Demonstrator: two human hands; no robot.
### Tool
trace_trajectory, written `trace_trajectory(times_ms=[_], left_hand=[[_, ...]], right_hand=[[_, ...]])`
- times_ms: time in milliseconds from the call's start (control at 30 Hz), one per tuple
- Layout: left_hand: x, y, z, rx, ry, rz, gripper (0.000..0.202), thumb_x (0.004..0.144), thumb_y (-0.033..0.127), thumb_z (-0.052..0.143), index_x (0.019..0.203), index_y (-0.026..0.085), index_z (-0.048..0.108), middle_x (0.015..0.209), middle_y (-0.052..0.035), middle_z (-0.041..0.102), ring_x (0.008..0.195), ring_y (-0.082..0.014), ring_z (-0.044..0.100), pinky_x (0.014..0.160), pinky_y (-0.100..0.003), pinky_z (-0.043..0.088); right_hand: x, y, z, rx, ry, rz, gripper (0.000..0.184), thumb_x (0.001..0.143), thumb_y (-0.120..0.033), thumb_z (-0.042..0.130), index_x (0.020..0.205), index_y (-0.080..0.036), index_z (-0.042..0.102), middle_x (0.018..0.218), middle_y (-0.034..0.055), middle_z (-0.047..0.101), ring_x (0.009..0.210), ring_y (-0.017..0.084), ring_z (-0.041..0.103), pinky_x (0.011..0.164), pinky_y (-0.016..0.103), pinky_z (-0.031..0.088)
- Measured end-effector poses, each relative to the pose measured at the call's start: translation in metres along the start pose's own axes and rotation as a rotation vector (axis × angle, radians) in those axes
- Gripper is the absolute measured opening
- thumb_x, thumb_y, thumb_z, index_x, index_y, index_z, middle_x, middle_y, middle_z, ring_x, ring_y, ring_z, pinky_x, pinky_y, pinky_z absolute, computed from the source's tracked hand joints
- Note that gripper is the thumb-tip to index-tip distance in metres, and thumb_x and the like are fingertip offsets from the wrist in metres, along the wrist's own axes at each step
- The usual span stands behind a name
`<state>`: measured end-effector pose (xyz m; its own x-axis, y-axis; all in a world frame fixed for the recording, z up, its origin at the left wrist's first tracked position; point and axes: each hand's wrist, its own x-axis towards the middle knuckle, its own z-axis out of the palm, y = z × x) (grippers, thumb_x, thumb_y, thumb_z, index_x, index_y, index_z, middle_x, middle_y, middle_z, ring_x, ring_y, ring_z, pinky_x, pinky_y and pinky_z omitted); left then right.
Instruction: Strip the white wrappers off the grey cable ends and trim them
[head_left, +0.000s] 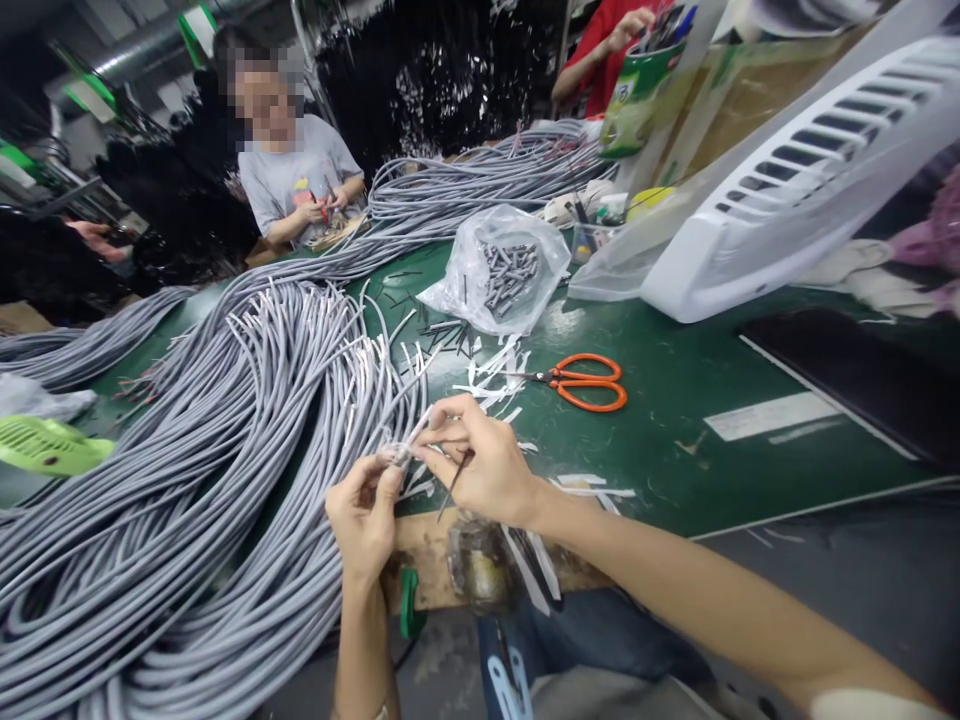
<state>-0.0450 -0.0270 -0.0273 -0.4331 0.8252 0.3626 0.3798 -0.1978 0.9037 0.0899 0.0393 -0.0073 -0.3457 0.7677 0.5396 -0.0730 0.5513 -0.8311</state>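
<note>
At the table's near edge, my left hand (366, 512) is closed in a pinch on a cable end (397, 448). My right hand (484, 460) meets it from the right, thumb and fingertips pinched on the pale part of the same end. A thin dark piece, perhaps sleeving (454, 482), sticks out from between the right fingers. Left of my hands lies a large bundle of grey cables (247, 430), many with whitish stripped ends. Beyond my hands, orange-handled scissors (589, 381) rest beside white scraps (491, 378).
A clear plastic bag (499, 270) holds short grey tube pieces. A white fan (795, 170) leans in from the right. Below my hands is a wooden board (427, 545) with a metal fixture (480, 565). Across the green table (660, 440) sits a co-worker (296, 165).
</note>
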Motion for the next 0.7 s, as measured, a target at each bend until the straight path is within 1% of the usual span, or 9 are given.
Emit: trace_trajectory(times_ms=[167, 233, 367, 400, 433, 500, 533, 567, 700], left_hand=[[0.004, 0.005, 0.004, -0.029, 0.071, -0.022, 0.023, 0.072, 0.038, 0.064, 0.073, 0.014, 0.067, 0.057, -0.0017, 0.063, 0.042, -0.0087, 0.053, 0.036, -0.016, 0.039], [0.004, 0.005, 0.004, -0.026, 0.072, -0.029, 0.025, 0.072, 0.039, 0.064, 0.072, 0.014, 0.067, 0.056, -0.0017, 0.061, 0.041, -0.0082, 0.051, 0.035, -0.016, 0.037], [0.004, 0.004, 0.002, -0.059, 0.085, -0.037, 0.026, 0.072, 0.04, 0.064, 0.072, 0.014, 0.066, 0.049, 0.0014, 0.054, 0.037, -0.0061, 0.043, 0.033, -0.015, 0.032], [0.004, 0.004, 0.002, -0.071, 0.084, -0.039, 0.026, 0.072, 0.04, 0.064, 0.072, 0.014, 0.066, 0.048, 0.002, 0.052, 0.036, -0.0057, 0.041, 0.033, -0.015, 0.031], [0.005, 0.004, 0.001, -0.079, 0.078, -0.04, 0.026, 0.073, 0.04, 0.063, 0.071, 0.013, 0.065, 0.048, 0.0025, 0.051, 0.036, -0.0052, 0.039, 0.032, -0.015, 0.03], [0.005, 0.005, 0.001, -0.081, 0.055, -0.036, 0.027, 0.074, 0.04, 0.062, 0.068, 0.013, 0.064, 0.046, 0.0033, 0.047, 0.036, -0.0045, 0.036, 0.032, -0.014, 0.028], [0.005, 0.006, 0.001, -0.075, 0.047, -0.034, 0.028, 0.074, 0.04, 0.062, 0.067, 0.013, 0.064, 0.046, 0.0036, 0.046, 0.036, -0.0044, 0.035, 0.032, -0.014, 0.028], [0.005, 0.007, 0.001, -0.064, 0.041, -0.034, 0.028, 0.075, 0.04, 0.061, 0.066, 0.013, 0.063, 0.046, 0.0036, 0.045, 0.036, -0.0045, 0.035, 0.032, -0.014, 0.028], [0.003, 0.006, 0.001, -0.012, 0.034, -0.047, 0.026, 0.075, 0.039, 0.06, 0.069, 0.014, 0.064, 0.049, 0.002, 0.05, 0.041, -0.0067, 0.042, 0.036, -0.015, 0.033]], right_hand=[[0.007, -0.001, -0.008, -0.043, 0.201, 0.108, 0.018, 0.077, -0.017, 0.049, 0.083, -0.022, 0.033, 0.071, -0.0025, 0.06, 0.035, 0.001, 0.04, 0.036, 0.015, 0.03], [0.012, 0.001, -0.012, -0.028, 0.212, 0.168, 0.019, 0.076, -0.018, 0.05, 0.083, -0.022, 0.033, 0.07, -0.0036, 0.059, 0.035, 0.001, 0.041, 0.038, 0.015, 0.031], [0.02, 0.007, -0.017, 0.14, 0.333, 0.288, 0.022, 0.075, -0.027, 0.054, 0.085, -0.022, 0.035, 0.074, -0.0013, 0.06, 0.047, 0.005, 0.052, 0.042, 0.016, 0.036], [0.021, 0.007, -0.017, 0.215, 0.307, 0.316, 0.027, 0.074, -0.03, 0.057, 0.088, -0.022, 0.036, 0.077, -0.0004, 0.06, 0.047, 0.005, 0.052, 0.041, 0.016, 0.036], [0.021, 0.007, -0.017, 0.285, 0.223, 0.338, 0.033, 0.071, -0.032, 0.061, 0.092, -0.021, 0.038, 0.08, 0.0004, 0.061, 0.046, 0.004, 0.049, 0.04, 0.015, 0.035], [0.02, 0.005, -0.013, 0.367, -0.04, 0.361, 0.045, 0.064, -0.029, 0.067, 0.1, -0.021, 0.041, 0.082, 0.0009, 0.064, 0.04, 0.001, 0.041, 0.038, 0.015, 0.031], [0.018, 0.004, -0.011, 0.366, -0.137, 0.363, 0.046, 0.064, -0.025, 0.067, 0.103, -0.02, 0.043, 0.08, 0.0007, 0.064, 0.038, 0.0, 0.037, 0.037, 0.014, 0.029], [0.017, 0.003, -0.008, 0.343, -0.181, 0.359, 0.045, 0.065, -0.021, 0.065, 0.105, -0.019, 0.045, 0.077, 0.0002, 0.065, 0.037, 0.0, 0.035, 0.037, 0.014, 0.028], [0.014, 0.003, -0.003, 0.189, -0.069, 0.332, 0.034, 0.065, -0.011, 0.054, 0.099, -0.016, 0.052, 0.064, -0.0026, 0.062, 0.033, 0.0, 0.029, 0.036, 0.014, 0.026]])
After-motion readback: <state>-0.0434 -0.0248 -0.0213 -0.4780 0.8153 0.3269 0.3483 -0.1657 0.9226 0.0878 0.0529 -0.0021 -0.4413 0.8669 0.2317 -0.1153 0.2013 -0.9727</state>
